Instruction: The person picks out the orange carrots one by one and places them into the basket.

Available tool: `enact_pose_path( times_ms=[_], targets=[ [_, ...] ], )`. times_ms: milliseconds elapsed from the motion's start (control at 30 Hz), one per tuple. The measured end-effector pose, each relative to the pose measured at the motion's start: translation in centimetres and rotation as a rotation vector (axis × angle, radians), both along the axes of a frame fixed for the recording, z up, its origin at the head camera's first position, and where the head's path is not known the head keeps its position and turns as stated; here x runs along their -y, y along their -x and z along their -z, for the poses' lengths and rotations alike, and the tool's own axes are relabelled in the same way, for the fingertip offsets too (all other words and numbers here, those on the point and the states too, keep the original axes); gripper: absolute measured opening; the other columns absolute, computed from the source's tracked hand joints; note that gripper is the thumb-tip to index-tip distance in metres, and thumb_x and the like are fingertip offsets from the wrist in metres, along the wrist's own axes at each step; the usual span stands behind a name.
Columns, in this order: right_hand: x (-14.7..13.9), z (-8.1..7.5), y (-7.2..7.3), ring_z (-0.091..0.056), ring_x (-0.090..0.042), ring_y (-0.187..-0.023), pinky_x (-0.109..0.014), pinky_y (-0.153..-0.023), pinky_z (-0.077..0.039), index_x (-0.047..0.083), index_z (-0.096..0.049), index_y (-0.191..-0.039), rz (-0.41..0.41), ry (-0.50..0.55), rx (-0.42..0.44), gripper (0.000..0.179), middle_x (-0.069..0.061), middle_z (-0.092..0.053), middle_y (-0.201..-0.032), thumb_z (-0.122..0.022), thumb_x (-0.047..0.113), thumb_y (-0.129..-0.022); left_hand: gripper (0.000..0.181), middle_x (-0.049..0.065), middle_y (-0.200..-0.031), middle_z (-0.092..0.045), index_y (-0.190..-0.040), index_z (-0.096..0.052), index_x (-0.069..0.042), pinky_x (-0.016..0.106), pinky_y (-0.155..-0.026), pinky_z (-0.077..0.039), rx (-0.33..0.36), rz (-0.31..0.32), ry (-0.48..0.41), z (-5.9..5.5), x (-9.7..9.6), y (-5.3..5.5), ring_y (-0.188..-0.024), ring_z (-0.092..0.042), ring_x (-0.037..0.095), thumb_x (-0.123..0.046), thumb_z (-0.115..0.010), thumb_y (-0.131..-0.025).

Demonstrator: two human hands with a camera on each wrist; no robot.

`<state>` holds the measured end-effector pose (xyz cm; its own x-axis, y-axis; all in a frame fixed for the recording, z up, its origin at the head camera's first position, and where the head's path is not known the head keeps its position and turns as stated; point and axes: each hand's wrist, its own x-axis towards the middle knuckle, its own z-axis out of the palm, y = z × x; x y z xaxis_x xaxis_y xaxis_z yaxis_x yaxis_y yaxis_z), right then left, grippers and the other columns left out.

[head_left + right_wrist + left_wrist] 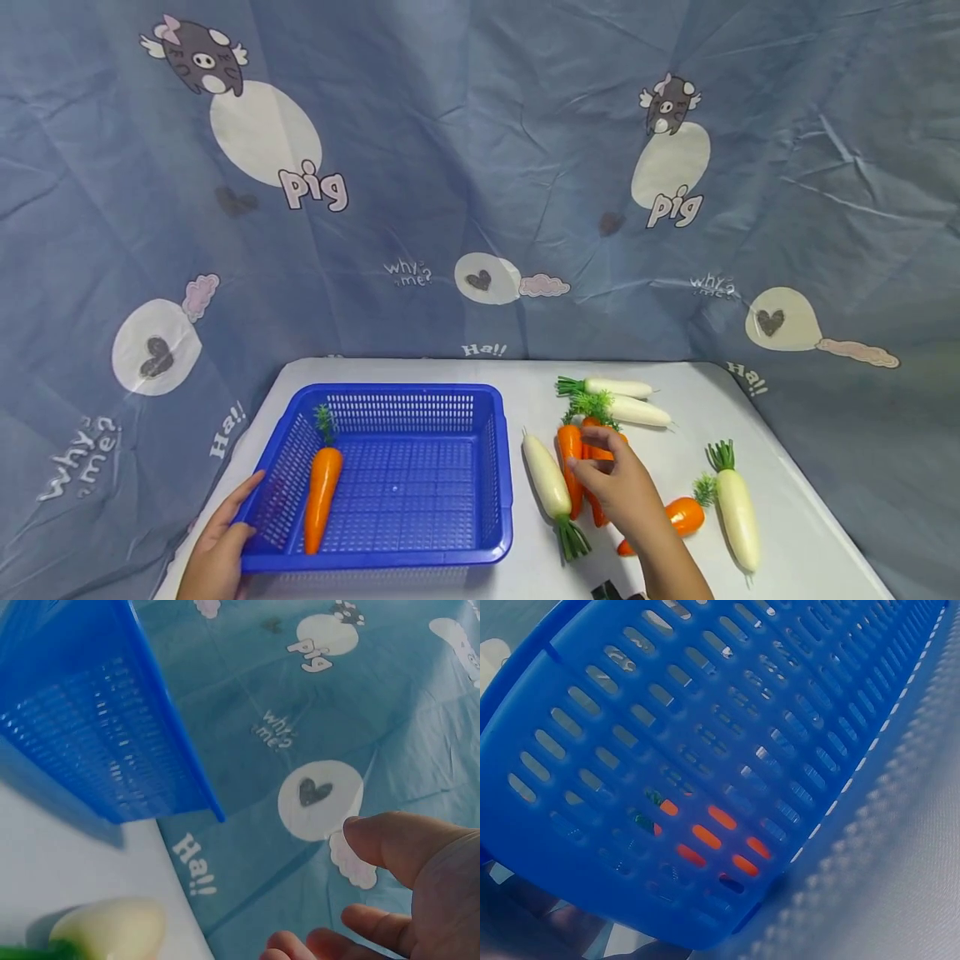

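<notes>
A blue plastic basket (375,559) stands on the left of the white table with one orange carrot (322,492) lying inside. My left hand (217,546) holds the basket's left rim near the front corner; the left wrist view shows the slotted wall, with dark, blurred fingers at its lower edge. My right hand (618,483) hovers over a bunch of carrots (570,467) right of the basket, thumb and fingers apart and nothing between them. It partly hides those carrots. Left of the bunch lies a white radish (546,475), its leaves pointing toward me.
Two white radishes (633,410) lie behind the carrots. Farther right are a single carrot (684,517) and another white radish (737,517). A dark object (606,591) shows at the front edge. Blue printed cloth (420,167) hangs behind the table (795,533).
</notes>
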<state>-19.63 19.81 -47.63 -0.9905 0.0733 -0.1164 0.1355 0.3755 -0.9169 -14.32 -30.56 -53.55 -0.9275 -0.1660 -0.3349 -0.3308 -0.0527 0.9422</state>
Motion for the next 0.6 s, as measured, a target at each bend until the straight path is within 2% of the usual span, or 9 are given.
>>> enact_pose_path(
  times_ms=[67,100,133,200,267,333,367,500,600],
  targets=[
    [-0.4,0.1,-0.1,-0.063,-0.029,-0.120,-0.036,-0.085,-0.059,0.018,-0.053,-0.147,0.000,-0.004,0.003,0.062,-0.013,-0.052,-0.152,-0.078,0.033,-0.093,0.082,0.012,-0.176,0.003,-0.169,-0.015,-0.027,0.026,-0.086,-0.058,0.010,-0.001,0.006,0.0,0.0,0.0,-0.127,-0.051,0.003,0.005,-0.023,-0.094],
    [-0.5,0.1,-0.1,-0.063,-0.029,-0.120,-0.036,-0.085,-0.059,0.018,-0.053,-0.147,0.002,-0.011,0.004,0.063,-0.013,-0.053,-0.152,-0.079,0.035,-0.092,0.082,0.012,-0.176,0.002,-0.169,-0.016,-0.027,0.026,-0.086,-0.058,0.012,-0.003,0.015,0.0,0.0,0.0,-0.120,-0.050,-0.002,0.005,-0.023,-0.094],
    [-0.7,0.1,-0.2,-0.063,-0.028,-0.121,-0.037,-0.084,-0.059,0.018,-0.053,-0.147,0.005,-0.021,0.005,0.064,-0.012,-0.053,-0.152,-0.079,0.037,-0.092,0.082,0.011,-0.176,0.003,-0.169,-0.016,-0.027,0.025,-0.086,-0.057,0.012,-0.005,0.016,-0.1,0.0,0.0,-0.121,-0.050,-0.002,0.005,-0.024,-0.094],
    [-1.0,0.1,-0.4,-0.064,-0.028,-0.120,-0.037,-0.084,-0.059,0.019,-0.053,-0.147,0.009,-0.041,0.005,0.064,-0.013,-0.054,-0.151,-0.079,0.039,-0.091,0.081,0.012,-0.176,0.001,-0.169,-0.017,-0.026,0.025,-0.070,-0.059,0.018,-0.017,0.048,-0.3,-0.2,-0.1,-0.105,-0.063,0.004,0.004,-0.024,-0.094],
    [-1.3,0.2,-0.7,-0.065,-0.027,-0.119,-0.037,-0.085,-0.059,0.018,-0.054,-0.146,0.016,-0.063,0.006,0.065,-0.013,-0.055,-0.151,-0.079,0.041,-0.091,0.081,0.014,-0.176,0.000,-0.169,-0.017,-0.025,0.026,-0.053,-0.054,0.021,-0.031,0.075,-0.5,-0.3,-0.1,-0.093,-0.071,0.014,0.004,-0.023,-0.094],
    [-1.6,0.4,-0.9,-0.066,-0.026,-0.118,-0.037,-0.085,-0.058,0.016,-0.054,-0.146,0.019,-0.083,0.007,0.066,-0.012,-0.056,-0.150,-0.079,0.041,-0.091,0.080,0.017,-0.175,-0.003,-0.169,-0.017,-0.026,0.029,-0.041,-0.047,0.033,-0.045,0.093,-0.6,-0.4,-0.2,-0.074,-0.073,0.024,0.003,-0.024,-0.094],
    [-1.7,0.5,-1.0,-0.066,-0.026,-0.117,-0.037,-0.085,-0.059,0.015,-0.054,-0.147,0.019,-0.092,0.008,0.066,-0.012,-0.056,-0.150,-0.079,0.041,-0.091,0.081,0.018,-0.175,-0.005,-0.169,-0.018,-0.027,0.031,-0.037,-0.044,0.042,-0.051,0.107,-0.6,-0.4,-0.3,-0.059,-0.068,0.021,0.002,-0.024,-0.094],
    [-2.3,0.9,-1.5,-0.066,-0.025,-0.118,-0.038,-0.083,-0.058,0.015,-0.053,-0.148,0.020,-0.109,0.028,0.068,-0.011,-0.056,-0.151,-0.079,0.042,-0.091,0.082,0.020,-0.175,-0.003,-0.169,-0.017,-0.025,0.032,-0.060,-0.060,0.005,-0.041,0.043,-0.4,-0.3,-0.3,-0.079,-0.066,-0.001,0.004,-0.023,-0.093],
    [-2.8,1.1,-1.7,-0.065,-0.027,-0.120,-0.038,-0.082,-0.058,0.014,-0.051,-0.149,0.026,-0.115,0.042,0.068,-0.012,-0.054,-0.153,-0.078,0.041,-0.092,0.082,0.021,-0.174,-0.003,-0.169,-0.017,-0.023,0.035,-0.080,-0.062,-0.027,-0.029,-0.003,-0.1,-0.1,-0.3,-0.097,-0.059,-0.009,0.006,-0.022,-0.092]
  ],
)
